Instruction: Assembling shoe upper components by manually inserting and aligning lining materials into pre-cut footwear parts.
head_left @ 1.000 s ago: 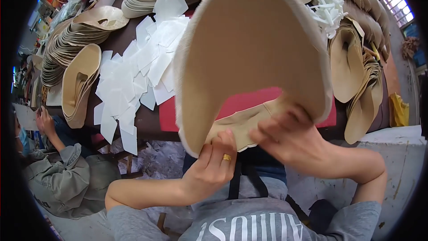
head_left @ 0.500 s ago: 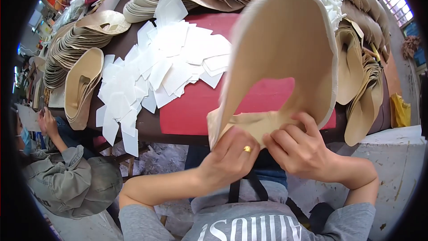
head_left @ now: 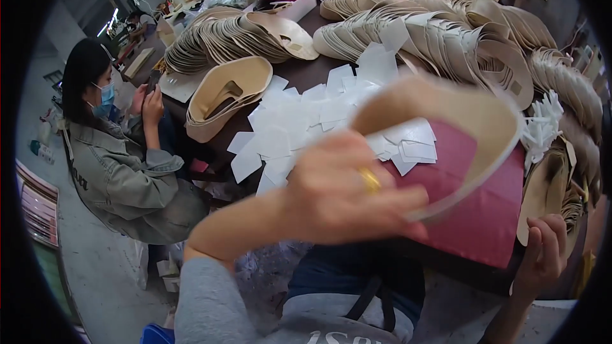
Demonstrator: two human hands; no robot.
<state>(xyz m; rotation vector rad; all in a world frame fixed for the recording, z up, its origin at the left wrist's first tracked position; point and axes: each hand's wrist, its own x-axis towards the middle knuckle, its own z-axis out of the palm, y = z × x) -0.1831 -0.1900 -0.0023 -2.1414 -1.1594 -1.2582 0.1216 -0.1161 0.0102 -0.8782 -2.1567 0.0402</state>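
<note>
My left hand (head_left: 347,188), smeared by motion and wearing a gold ring, is closed on a beige curved shoe upper (head_left: 491,121). This piece bends up and to the right over the table and is blurred too. My right hand (head_left: 543,251) is at the table's right edge, its fingers bent against the lower end of another beige shoe upper (head_left: 540,185) in the small stack there. Behind the left hand, white paper-like pieces (head_left: 287,121) lie in a loose, overlapping spread, partly hidden by that hand and the held upper.
A red mat (head_left: 478,216) covers the table's near right. Beige stacks (head_left: 217,38) line its far side, and a nested pair of beige uppers (head_left: 233,89) stands at left. White plastic bits (head_left: 542,124) lie at right. A masked person (head_left: 121,153) sits at left with a phone.
Both hands were together at the upper's lower edge. The left hand has swung the upper leftward and lower; the right hand has let go and moved to the right-hand stack. The view has turned left.
</note>
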